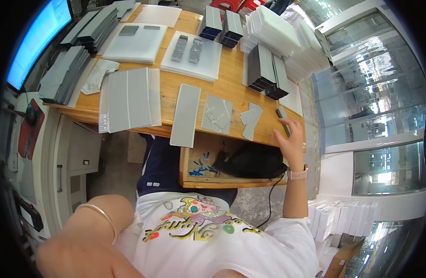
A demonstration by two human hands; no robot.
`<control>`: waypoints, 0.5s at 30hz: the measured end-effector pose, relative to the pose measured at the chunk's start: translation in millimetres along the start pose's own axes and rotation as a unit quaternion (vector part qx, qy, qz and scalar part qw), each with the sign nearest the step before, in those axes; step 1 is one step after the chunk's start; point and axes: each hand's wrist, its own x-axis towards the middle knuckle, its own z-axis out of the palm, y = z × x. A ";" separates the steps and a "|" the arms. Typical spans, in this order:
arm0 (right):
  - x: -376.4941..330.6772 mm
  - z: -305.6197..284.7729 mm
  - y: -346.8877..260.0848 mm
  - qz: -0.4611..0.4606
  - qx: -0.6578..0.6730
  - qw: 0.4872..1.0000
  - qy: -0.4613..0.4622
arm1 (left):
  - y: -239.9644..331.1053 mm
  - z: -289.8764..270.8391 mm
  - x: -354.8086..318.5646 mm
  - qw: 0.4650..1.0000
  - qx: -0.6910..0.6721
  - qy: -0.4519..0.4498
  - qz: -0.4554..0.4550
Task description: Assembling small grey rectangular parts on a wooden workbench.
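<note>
My right hand [291, 139] is at the right end of the wooden table, thumb and fingers apart. It hovers around a narrow grey bar [281, 112]; contact cannot be made out. To its left lie some overlapping small grey pieces [252, 119] and a grey sheet cut by pale lines [217, 115]. A long grey strip [184, 116] overhangs the table's front edge. Raised close at the lower left, my left hand [78, 255] is blurred, its fingers hidden. A bangle [100, 212] circles that arm.
An open drawer [231, 184] below the table holds a black bag and blue scraps. Grey panels [129, 99] lie front left beside a white cloth [100, 76]. Stacks of grey strips [261, 69] and white sheets [273, 30] line the back. A monitor [39, 41] stands left.
</note>
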 end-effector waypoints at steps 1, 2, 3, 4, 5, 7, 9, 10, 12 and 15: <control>-3.5 3.6 -15.4 0.038 0.084 0.995 -0.046 | 1.7 -2.8 -5.1 0.999 0.012 -0.040 0.001; -8.0 9.4 -31.3 0.074 0.169 0.978 -0.092 | 2.1 -5.7 -10.3 0.997 0.024 -0.080 0.001; -12.1 17.8 -50.4 0.087 0.251 0.952 -0.155 | 1.4 -4.3 -17.1 0.997 0.003 -0.079 -0.025; -17.8 21.3 -62.9 0.130 0.321 0.900 -0.265 | -6.1 -11.9 -29.5 0.995 -0.031 -0.080 -0.047; -25.1 37.8 -68.7 0.176 0.423 0.828 -0.322 | -13.0 -22.3 -44.1 0.992 -0.042 -0.094 -0.072; -27.0 51.6 -102.1 0.238 0.507 0.733 -0.386 | -25.3 -36.1 -84.4 0.986 -0.036 -0.045 -0.154; -32.8 73.5 -124.2 0.258 0.554 0.680 -0.405 | -22.7 -41.5 -119.6 0.961 0.068 0.086 -0.254; -37.3 86.1 -122.5 0.306 0.621 0.604 -0.394 | -27.5 -51.8 -130.5 0.934 0.142 0.147 -0.294; -37.5 94.3 -127.0 0.362 0.709 0.492 -0.352 | -45.6 -57.0 -151.5 0.813 0.194 0.324 -0.443; -32.7 103.6 -139.5 0.336 0.735 0.491 -0.325 | -71.2 -59.2 -190.5 0.671 0.202 0.549 -0.455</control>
